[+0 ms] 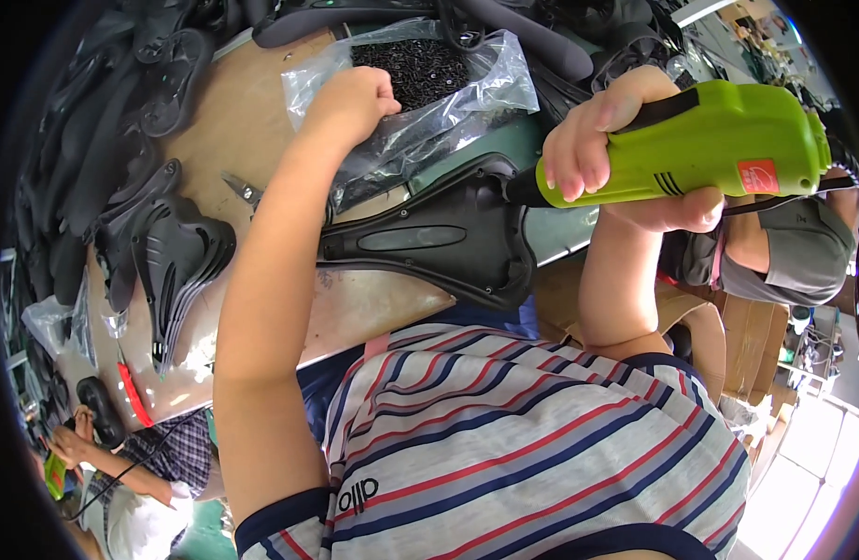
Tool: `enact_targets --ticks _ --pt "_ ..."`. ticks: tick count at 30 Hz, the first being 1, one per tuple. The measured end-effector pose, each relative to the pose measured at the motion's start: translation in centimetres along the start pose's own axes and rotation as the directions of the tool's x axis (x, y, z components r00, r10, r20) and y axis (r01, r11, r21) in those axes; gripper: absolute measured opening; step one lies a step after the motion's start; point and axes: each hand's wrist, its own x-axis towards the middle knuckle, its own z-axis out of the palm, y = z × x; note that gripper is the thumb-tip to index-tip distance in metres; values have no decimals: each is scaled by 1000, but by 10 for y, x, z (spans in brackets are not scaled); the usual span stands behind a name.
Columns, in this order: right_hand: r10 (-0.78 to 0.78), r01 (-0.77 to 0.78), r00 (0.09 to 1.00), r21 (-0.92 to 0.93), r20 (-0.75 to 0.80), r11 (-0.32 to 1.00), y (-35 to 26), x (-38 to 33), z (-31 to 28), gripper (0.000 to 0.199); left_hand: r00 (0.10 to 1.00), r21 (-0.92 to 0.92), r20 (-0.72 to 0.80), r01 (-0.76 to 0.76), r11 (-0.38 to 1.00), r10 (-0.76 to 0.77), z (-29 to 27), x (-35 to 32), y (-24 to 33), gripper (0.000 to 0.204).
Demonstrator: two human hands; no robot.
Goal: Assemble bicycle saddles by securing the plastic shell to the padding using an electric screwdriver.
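Observation:
My right hand point(593, 154) is wrapped round a green electric screwdriver point(691, 149), held almost level. Its black nose point(523, 189) points left, over the wide end of a black bicycle saddle point(420, 233). The saddle lies with its ribbed underside up, showing a long oval recess and small screws near its rim; whether the bit touches it I cannot tell. My left hand point(350, 103) is closed, fingertips pinched at the near left edge of a clear plastic bag point(499, 84) full of small black screws point(415, 75). What those fingers hold, if anything, is hidden.
Scissors point(243, 189) lie left of the saddle, beside a stack of black saddle shells point(177, 252). More black parts point(84, 140) pile up along the far left. A red-handled tool point(133, 392) rests near the table edge. Co-workers sit at lower left point(140, 476) and right point(794, 243).

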Motion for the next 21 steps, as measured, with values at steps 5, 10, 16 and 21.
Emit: enact_targets --ticks 5,10,16,21 --pt "-6 3 991 -23 -137 1000 -3 -14 5 74 984 -220 -150 58 974 -93 -7 -8 1 11" --pt "-113 102 976 -67 -189 993 -25 -12 2 76 997 -906 -10 25 422 -81 -9 -41 35 9" --pt "-97 93 994 -98 -42 991 -51 -7 -12 79 990 -923 134 112 369 35 11 -108 90 4" --pt "-78 78 997 4 -21 997 -50 -5 -12 79 997 -819 18 -26 573 70 22 -119 103 12"
